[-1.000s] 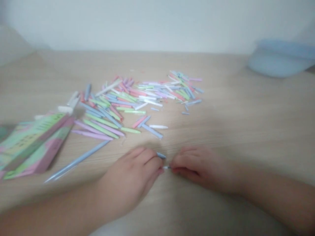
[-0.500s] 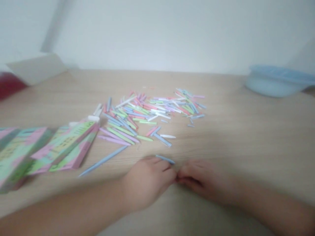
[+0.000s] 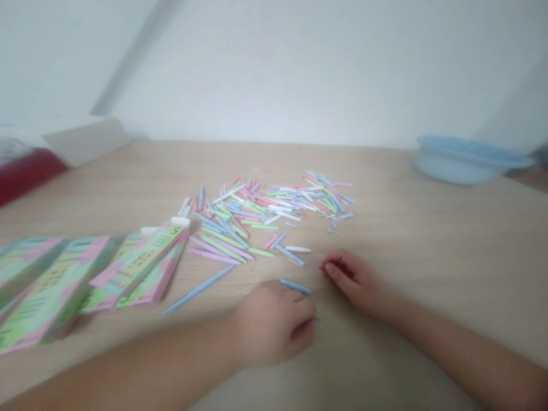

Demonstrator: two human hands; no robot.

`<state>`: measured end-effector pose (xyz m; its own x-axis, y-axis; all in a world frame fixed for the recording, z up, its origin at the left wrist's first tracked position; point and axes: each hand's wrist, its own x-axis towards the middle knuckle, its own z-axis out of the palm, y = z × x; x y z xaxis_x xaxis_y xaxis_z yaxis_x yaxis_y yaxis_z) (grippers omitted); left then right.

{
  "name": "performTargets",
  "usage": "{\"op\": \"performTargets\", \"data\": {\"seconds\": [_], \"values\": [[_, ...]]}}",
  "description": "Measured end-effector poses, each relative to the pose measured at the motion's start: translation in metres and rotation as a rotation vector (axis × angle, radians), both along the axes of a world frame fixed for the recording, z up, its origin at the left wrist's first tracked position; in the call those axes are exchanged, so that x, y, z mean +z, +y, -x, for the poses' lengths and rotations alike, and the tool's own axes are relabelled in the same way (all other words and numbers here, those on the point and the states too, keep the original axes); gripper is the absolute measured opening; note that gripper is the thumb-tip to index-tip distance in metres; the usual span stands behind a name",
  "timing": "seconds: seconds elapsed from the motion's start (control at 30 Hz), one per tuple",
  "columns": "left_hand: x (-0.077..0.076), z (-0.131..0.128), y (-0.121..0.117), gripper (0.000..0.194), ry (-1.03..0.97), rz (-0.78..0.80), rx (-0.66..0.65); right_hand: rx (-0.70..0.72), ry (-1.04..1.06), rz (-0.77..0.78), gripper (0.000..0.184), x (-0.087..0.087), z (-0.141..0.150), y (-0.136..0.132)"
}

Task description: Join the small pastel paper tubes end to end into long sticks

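Note:
My left hand (image 3: 276,324) is closed low over the table, with its fingertips mostly hidden. A tiny dark tip shows by its thumb, but what it grips I cannot make out. A short blue stick (image 3: 296,286) shows just beyond its knuckles; whether it is held or lying there is unclear. My right hand (image 3: 353,281) is apart, to the right, fingers curled and thumb against the forefinger; what is in the pinch, if anything, is too small to tell. Nearest to it lies a white stick (image 3: 298,249), by a scattered pile of thin pastel sticks (image 3: 257,208).
Several pastel printed boxes (image 3: 55,285) lie at the left, with a white pronged piece (image 3: 182,218) behind them. A long blue stick (image 3: 199,290) lies beside them. A pale blue basin (image 3: 466,162) stands back right. An open white and red box (image 3: 32,171) is back left.
My hands have come apart; the right one has moved up and away from the left toward the loose sticks. The view has shifted slightly, so everything sits lower in the picture.

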<state>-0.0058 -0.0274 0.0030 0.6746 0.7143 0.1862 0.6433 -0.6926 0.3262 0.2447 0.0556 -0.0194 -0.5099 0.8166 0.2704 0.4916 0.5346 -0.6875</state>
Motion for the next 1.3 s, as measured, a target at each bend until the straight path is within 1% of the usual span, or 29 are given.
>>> {"op": "performTargets", "data": {"seconds": [0.07, 0.17, 0.23, 0.33, 0.4, 0.47, 0.57, 0.63, 0.7, 0.8, 0.87, 0.93, 1.0, 1.1, 1.17, 1.23, 1.3], "values": [[-0.002, -0.001, 0.000, 0.015, 0.005, -0.011, 0.003, -0.049, 0.009, -0.053, 0.021, -0.008, 0.002, 0.007], [-0.007, -0.003, 0.002, 0.018, 0.000, -0.020, -0.009, -0.101, 0.013, -0.137, 0.032, -0.018, 0.012, 0.030], [-0.011, -0.005, 0.004, 0.018, 0.003, -0.027, -0.007, -0.151, 0.008, -0.187, 0.035, -0.021, 0.027, 0.058], [-0.012, -0.006, 0.005, 0.020, 0.025, -0.017, 0.005, -0.199, -0.024, -0.230, 0.035, -0.021, 0.057, 0.112], [-0.010, -0.007, 0.004, 0.021, 0.047, 0.001, 0.010, -0.227, -0.063, -0.237, 0.032, -0.020, 0.078, 0.147], [-0.006, -0.007, 0.004, 0.021, 0.063, 0.021, 0.004, -0.251, -0.101, -0.240, 0.038, -0.019, 0.095, 0.178], [0.002, -0.008, 0.004, 0.022, 0.122, 0.075, -0.004, -0.218, -0.164, -0.238, 0.036, -0.017, 0.112, 0.210], [0.005, -0.010, 0.005, 0.021, 0.175, 0.121, -0.007, -0.130, -0.208, -0.239, 0.034, -0.015, 0.118, 0.222], [0.006, -0.011, 0.006, 0.019, 0.206, 0.153, -0.006, -0.013, -0.245, -0.246, 0.034, -0.013, 0.120, 0.227], [0.001, -0.013, 0.007, 0.019, 0.216, 0.170, 0.007, 0.127, -0.273, -0.254, 0.033, -0.009, 0.118, 0.224], [-0.003, -0.014, 0.009, 0.020, 0.214, 0.159, -0.001, 0.157, -0.271, -0.253, 0.032, -0.008, 0.114, 0.220], [-0.005, -0.015, 0.010, 0.019, 0.225, 0.148, -0.015, 0.127, -0.255, -0.252, 0.031, -0.008, 0.112, 0.219], [-0.003, -0.016, 0.012, 0.019, 0.246, 0.155, -0.031, 0.053, -0.233, -0.262, 0.033, -0.009, 0.111, 0.224], [0.004, -0.018, 0.013, 0.022, 0.298, 0.183, -0.037, -0.081, -0.218, -0.280, 0.036, -0.011, 0.116, 0.241], [0.008, -0.019, 0.013, 0.023, 0.314, 0.195, -0.040, -0.146, -0.234, -0.271, 0.037, -0.011, 0.121, 0.254], [0.009, -0.018, 0.013, 0.020, 0.303, 0.199, -0.051, -0.172, -0.267, -0.247, 0.036, -0.010, 0.127, 0.265], [0.010, -0.017, 0.013, 0.019, 0.283, 0.205, -0.059, -0.167, -0.303, -0.225, 0.036, -0.008, 0.132, 0.272]]}}
